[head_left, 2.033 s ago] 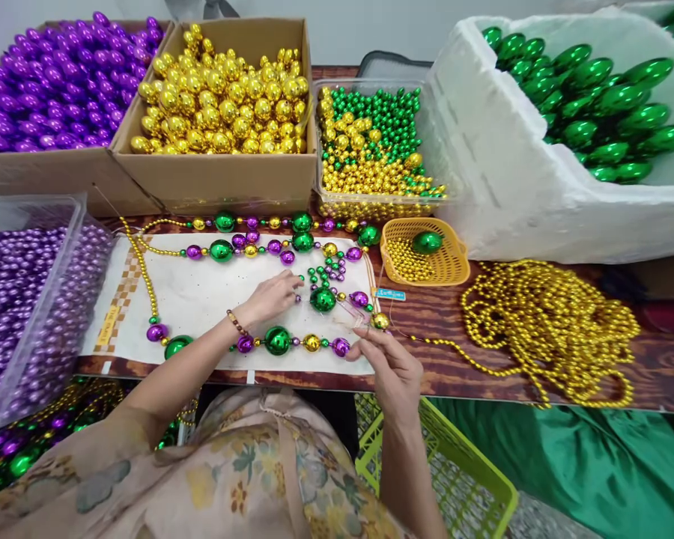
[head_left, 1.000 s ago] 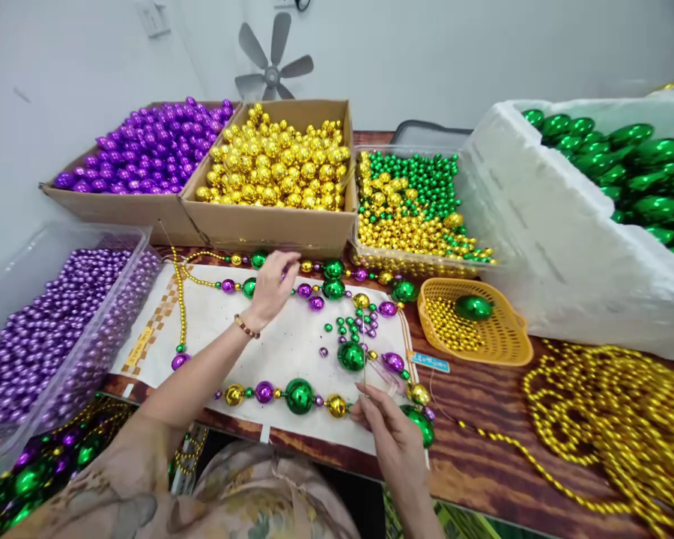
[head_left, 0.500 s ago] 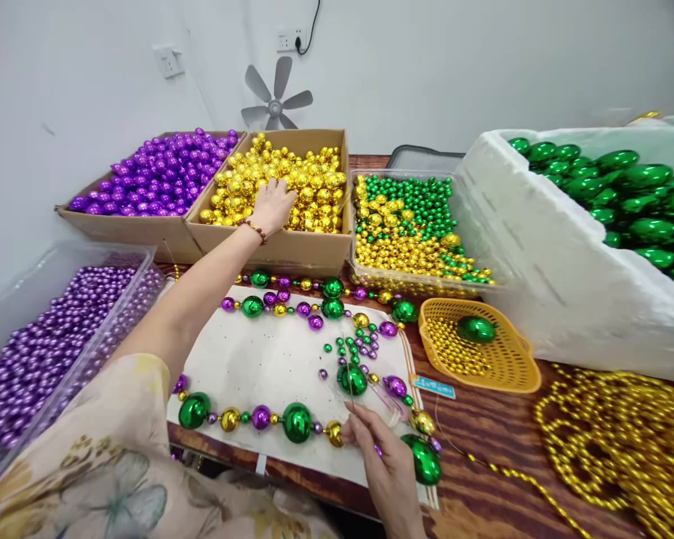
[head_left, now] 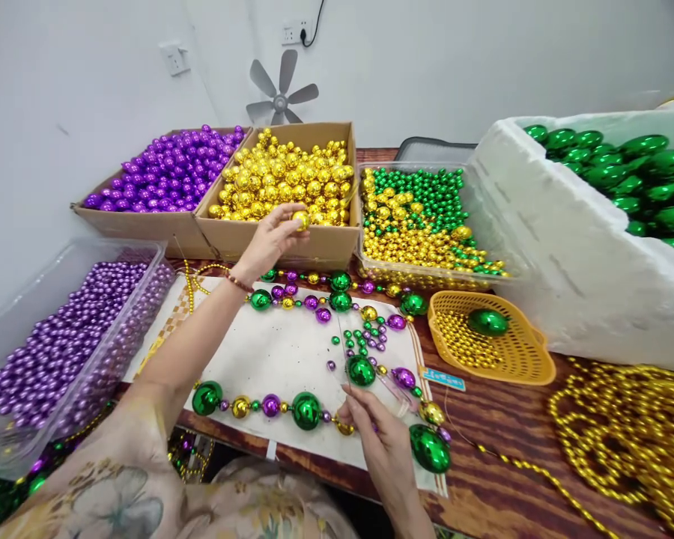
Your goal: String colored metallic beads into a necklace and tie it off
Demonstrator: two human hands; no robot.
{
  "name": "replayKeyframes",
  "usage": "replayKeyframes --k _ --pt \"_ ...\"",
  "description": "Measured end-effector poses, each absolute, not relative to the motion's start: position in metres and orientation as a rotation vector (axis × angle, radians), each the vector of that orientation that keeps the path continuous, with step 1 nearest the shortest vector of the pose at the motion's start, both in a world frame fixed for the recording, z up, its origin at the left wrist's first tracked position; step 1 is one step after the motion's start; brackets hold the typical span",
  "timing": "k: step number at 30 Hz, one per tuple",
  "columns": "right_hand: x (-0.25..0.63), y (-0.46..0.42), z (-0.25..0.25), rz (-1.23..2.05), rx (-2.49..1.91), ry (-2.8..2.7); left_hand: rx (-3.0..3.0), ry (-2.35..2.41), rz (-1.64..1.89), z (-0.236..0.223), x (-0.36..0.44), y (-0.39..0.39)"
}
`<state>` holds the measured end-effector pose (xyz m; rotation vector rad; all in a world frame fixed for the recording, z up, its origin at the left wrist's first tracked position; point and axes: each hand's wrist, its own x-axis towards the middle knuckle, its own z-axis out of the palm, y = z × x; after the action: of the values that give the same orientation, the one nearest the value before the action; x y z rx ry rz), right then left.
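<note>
- By the front rim of the open brown cardboard box [head_left: 330, 247], the left hand [head_left: 276, 236] holds one round, mirror-bright gold bead [head_left: 300, 220]. Grip: thumb and fingertips drawn narrow around it.
- Right hand [head_left: 382, 434]: positioned low over the white cloth mat [head_left: 275, 352], thumb and forefinger pinched on a thin, straight needle [head_left: 343, 355] pointing away from the body. What the curled fingers beneath may hold is hidden from where I stand.
- Strung row of glossy green, gold and purple beads [head_left: 271, 405]: lies along the near side of the mat, its right part running in under the right hand.
- Handling, gold bead: probably light, stiff and hollow — the polished skin should slip and roll easily. Grip at the widest part, from two opposite sides. Avoid hard squeezing; the shell may dent. Its hole does not show from here.
- Handling, needle: likely springy and easy to bend. Hold near the rear, using light pressure.
- Handling, row: apparently flexible — lift by a large bead, not between beads.
</note>
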<state>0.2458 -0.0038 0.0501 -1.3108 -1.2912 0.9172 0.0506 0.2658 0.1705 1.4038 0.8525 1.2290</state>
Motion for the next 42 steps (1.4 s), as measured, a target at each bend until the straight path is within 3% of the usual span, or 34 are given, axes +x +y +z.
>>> replayKeyframes --k 6,15,42 --pt "0.241 0.005 0.059 0.852 -1.319 -1.363 0.699 0.707 1.069 0.141 0.056 0.177" --pt "0.235 -0.002 0.052 0.926 -1.364 -1.423 0.255 0.731 1.033 0.107 0.062 0.142" --pt "0.226 -0.008 0.038 1.039 -1.403 -1.413 0.341 0.734 1.084 0.106 0.062 0.131"
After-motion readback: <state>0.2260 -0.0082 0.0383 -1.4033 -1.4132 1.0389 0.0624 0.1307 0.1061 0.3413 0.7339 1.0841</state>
